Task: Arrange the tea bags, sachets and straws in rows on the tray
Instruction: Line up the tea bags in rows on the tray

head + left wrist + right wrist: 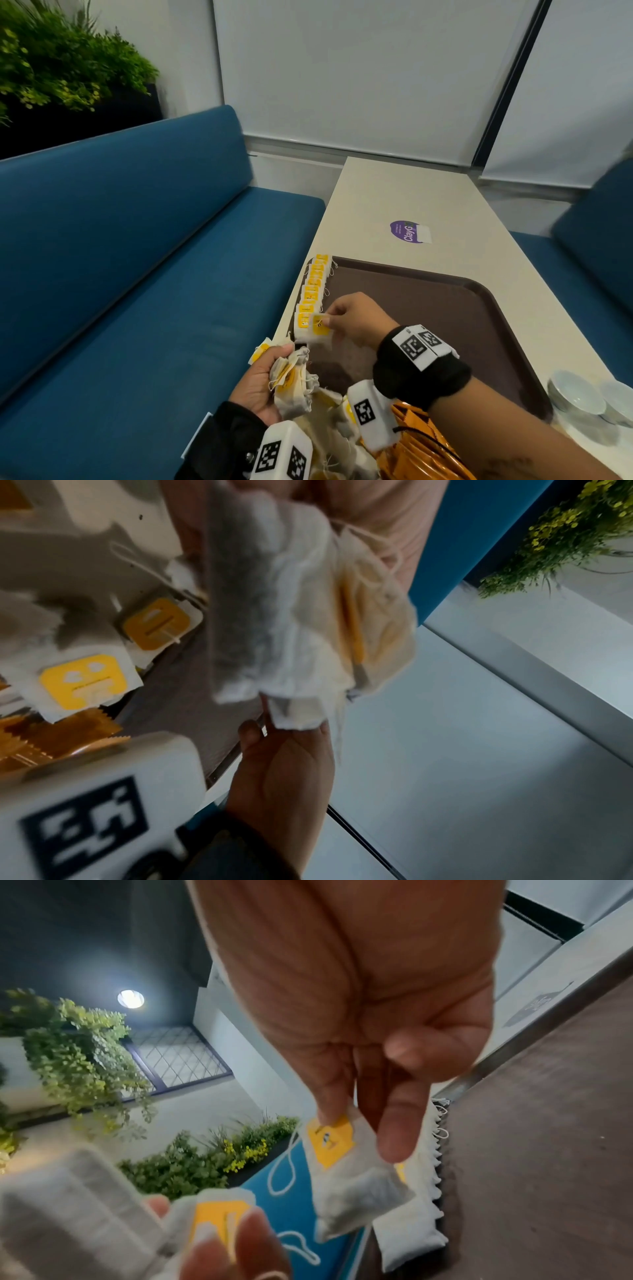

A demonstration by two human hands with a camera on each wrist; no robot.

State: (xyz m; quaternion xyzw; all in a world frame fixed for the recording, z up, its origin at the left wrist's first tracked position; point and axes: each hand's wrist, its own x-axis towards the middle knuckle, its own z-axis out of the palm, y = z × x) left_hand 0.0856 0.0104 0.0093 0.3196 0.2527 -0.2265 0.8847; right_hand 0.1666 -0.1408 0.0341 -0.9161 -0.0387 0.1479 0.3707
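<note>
Over the brown plastic tray's [462, 318] left edge: right hand [356, 322] pinching one yellow-tagged white tea bag [320, 330]; left hand [260, 383] clutching a bunch of tea bags [291, 383].

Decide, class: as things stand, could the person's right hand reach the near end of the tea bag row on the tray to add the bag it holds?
Probably yes. The right hand pinches a tea bag just at the near end of the row along the tray edge; nothing lies between.
</note>
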